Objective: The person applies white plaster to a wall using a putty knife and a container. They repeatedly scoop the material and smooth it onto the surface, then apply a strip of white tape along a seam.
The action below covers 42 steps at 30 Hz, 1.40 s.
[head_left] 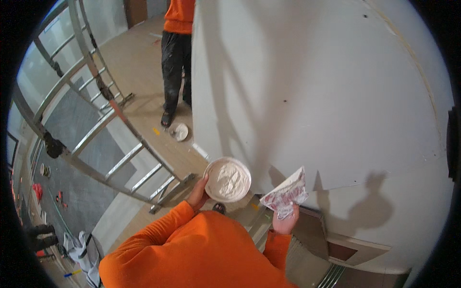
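My left hand (198, 193) grips the rim of a round white bowl (208, 169), its fingers closed on the left side. Inside lies creamy white filler (230, 180), stirred into soft ridges. To the right, my right hand (286, 220) is closed around the narrow lower end of a broad putty knife (286, 193). Its triangular blade is smeared with white and reddish filler and points up beside the wall. The handle is hidden in my fist. Blade and bowl are apart.
A large pale wall panel (312, 96) stands in front of me. An aluminium ladder (127, 161) leans across the left side. Beyond the panel's edge stands another person (176, 62) in orange and dark trousers, near a second bowl (179, 132) on the floor. Flat boards (307, 254) lie lower right.
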{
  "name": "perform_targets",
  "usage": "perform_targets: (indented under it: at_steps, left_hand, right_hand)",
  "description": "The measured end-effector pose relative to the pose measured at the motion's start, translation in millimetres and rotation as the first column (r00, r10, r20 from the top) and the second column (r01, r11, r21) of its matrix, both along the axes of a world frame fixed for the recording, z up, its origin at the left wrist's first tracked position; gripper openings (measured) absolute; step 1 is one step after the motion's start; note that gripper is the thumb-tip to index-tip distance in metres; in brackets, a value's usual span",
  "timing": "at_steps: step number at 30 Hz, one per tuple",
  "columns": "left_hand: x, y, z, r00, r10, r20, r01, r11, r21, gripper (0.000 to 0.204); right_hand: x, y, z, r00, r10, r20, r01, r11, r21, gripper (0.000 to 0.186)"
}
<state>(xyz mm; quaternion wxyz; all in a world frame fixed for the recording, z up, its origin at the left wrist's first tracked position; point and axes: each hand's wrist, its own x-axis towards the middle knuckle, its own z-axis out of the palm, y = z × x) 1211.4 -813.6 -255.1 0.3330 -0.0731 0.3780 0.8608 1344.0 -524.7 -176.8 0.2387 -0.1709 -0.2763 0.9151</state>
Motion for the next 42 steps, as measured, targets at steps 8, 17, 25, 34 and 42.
perform_targets:
  at_steps: [8, 17, 25, 34, 42]
  left_hand:
    - [-1, -59, 21, 0.982, 0.173, -0.072, -0.178, 0.981, -0.076, 0.066]
    - [24, -153, 29, 0.988, 0.153, -0.035, -0.157, 0.977, -0.146, 0.065]
    - [61, -207, 16, 0.963, 0.269, -0.014, -0.269, 0.961, -0.058, 0.066]
    - [129, -239, 21, 0.857, 0.515, -0.004, -0.513, 0.853, -0.090, 0.064]
    - [211, -279, 34, 0.723, 0.689, 0.051, -0.669, 0.717, -0.195, 0.061]
  right_hand:
    - [-56, -75, 26, 0.954, 0.256, 0.154, -0.286, 0.932, 0.223, 0.043]
    - [-92, -143, -35, 0.841, 0.235, 0.487, -0.514, 0.629, 0.583, 0.038]
    - [-118, -200, -30, 0.749, 0.399, 0.529, -0.662, 0.451, 0.598, 0.028]
    - [-115, -265, 4, 0.591, 0.687, 0.423, -0.768, 0.318, 0.556, 0.036]
    - [-116, -321, -28, 0.276, 0.773, 0.571, -0.811, -0.131, 0.570, 0.037]
